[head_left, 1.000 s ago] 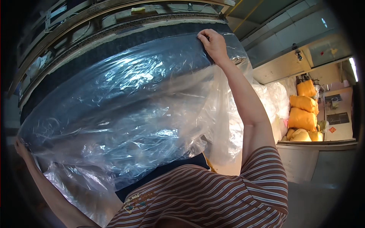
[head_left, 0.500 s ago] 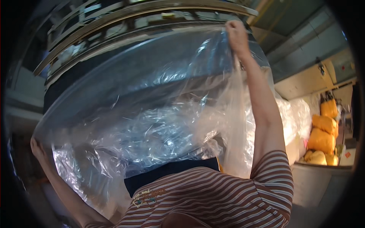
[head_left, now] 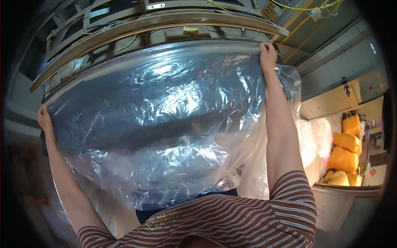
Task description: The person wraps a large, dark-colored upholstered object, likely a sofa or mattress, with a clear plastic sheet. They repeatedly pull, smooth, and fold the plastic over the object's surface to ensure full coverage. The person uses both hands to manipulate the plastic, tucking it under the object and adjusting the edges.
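A wide sheet of clear plastic film is stretched between my two hands and drapes back toward my body. At the far left, my left hand pinches its corner. My right hand grips the film's far edge at the upper right, with that arm reaching out long. Under the film lies a dark flat surface, possibly dark fabric, seen only through the plastic. Wrinkles and bright reflections cover much of the film, and its near part hangs in front of my striped shirt.
A long wooden rail of a frame runs along the far side, with a small yellow block behind it. Yellow cables hang at the upper right. Several orange bundles are stacked at the right, beside more pale plastic.
My left hand has moved up and away from me, drawing the film's left corner toward the far edge. My right hand has shifted slightly right and lower in view. The film now lies flatter.
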A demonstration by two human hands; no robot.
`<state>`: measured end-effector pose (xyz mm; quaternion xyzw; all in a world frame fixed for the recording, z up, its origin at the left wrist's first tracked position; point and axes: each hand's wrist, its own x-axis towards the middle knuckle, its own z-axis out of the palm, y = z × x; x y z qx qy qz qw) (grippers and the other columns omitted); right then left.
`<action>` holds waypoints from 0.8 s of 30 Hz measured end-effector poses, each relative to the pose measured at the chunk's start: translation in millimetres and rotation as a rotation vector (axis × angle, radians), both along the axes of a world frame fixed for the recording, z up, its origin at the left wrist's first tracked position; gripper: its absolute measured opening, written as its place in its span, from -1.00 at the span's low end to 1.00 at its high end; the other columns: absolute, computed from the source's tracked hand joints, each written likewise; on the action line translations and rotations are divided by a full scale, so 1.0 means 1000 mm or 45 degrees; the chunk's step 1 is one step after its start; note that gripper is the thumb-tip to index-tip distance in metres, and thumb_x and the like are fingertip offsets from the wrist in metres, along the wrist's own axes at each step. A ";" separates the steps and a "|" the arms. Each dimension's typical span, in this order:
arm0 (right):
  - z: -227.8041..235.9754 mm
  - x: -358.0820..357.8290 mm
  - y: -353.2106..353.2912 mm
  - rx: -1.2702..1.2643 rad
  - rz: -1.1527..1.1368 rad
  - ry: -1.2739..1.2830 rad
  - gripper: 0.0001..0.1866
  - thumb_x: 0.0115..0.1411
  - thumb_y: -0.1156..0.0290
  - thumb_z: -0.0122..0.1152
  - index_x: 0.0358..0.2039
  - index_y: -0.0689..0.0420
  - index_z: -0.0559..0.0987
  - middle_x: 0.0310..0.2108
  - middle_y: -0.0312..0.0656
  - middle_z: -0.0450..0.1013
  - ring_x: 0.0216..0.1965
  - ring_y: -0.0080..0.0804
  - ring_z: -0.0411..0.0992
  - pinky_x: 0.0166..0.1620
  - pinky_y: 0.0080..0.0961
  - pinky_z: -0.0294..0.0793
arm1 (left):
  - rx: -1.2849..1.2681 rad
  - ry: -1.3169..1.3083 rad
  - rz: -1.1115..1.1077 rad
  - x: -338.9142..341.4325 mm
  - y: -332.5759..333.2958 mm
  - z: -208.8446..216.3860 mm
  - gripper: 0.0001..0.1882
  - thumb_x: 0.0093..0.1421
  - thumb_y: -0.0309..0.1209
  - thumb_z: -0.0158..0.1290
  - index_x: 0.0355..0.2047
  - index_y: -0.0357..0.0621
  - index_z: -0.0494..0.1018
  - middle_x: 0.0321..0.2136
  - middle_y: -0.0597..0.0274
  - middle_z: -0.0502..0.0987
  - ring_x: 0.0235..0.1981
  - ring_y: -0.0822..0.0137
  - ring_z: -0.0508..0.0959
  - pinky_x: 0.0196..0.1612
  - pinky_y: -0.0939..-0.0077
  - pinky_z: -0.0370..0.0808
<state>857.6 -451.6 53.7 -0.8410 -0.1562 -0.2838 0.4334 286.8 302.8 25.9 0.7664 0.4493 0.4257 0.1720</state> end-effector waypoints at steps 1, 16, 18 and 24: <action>-0.001 0.009 -0.004 -0.079 -0.011 -0.066 -0.77 0.14 0.28 0.15 -0.36 0.20 0.56 -0.37 -0.03 0.50 -0.30 -0.14 0.46 -0.17 -0.33 0.40 | -0.027 0.032 0.020 0.011 0.005 -0.003 -0.55 0.22 -0.09 0.01 -0.14 -0.25 0.51 -0.19 0.11 0.54 -0.13 0.27 0.49 -0.02 0.44 0.35; 0.011 0.010 0.016 -0.113 -0.244 -0.032 -0.68 -0.02 0.32 0.28 -0.36 0.21 0.38 -0.24 0.03 0.27 -0.17 -0.08 0.29 -0.06 -0.30 0.30 | -0.183 0.087 0.107 0.045 0.045 -0.002 -0.63 0.19 -0.17 0.04 -0.27 -0.29 0.53 -0.29 0.22 0.54 -0.29 0.36 0.49 -0.13 0.50 0.36; 0.007 0.021 0.014 -0.043 -0.251 -0.036 -0.69 -0.01 0.31 0.26 -0.37 0.21 0.38 -0.24 0.04 0.27 -0.15 -0.06 0.28 -0.04 -0.28 0.27 | -0.135 -0.045 0.092 0.022 0.065 0.000 -0.66 0.20 -0.21 0.01 -0.34 -0.32 0.51 -0.37 0.24 0.51 -0.36 0.38 0.46 -0.19 0.50 0.36; 0.009 0.017 -0.001 0.106 -0.240 0.042 -0.71 0.06 0.25 0.18 -0.40 0.22 0.38 -0.24 0.04 0.28 -0.13 -0.02 0.27 0.01 -0.25 0.22 | -0.362 -0.635 0.104 0.031 0.052 -0.021 -0.68 0.22 -0.32 -0.13 -0.39 -0.40 0.46 -0.45 0.20 0.46 -0.45 0.38 0.39 -0.33 0.42 0.34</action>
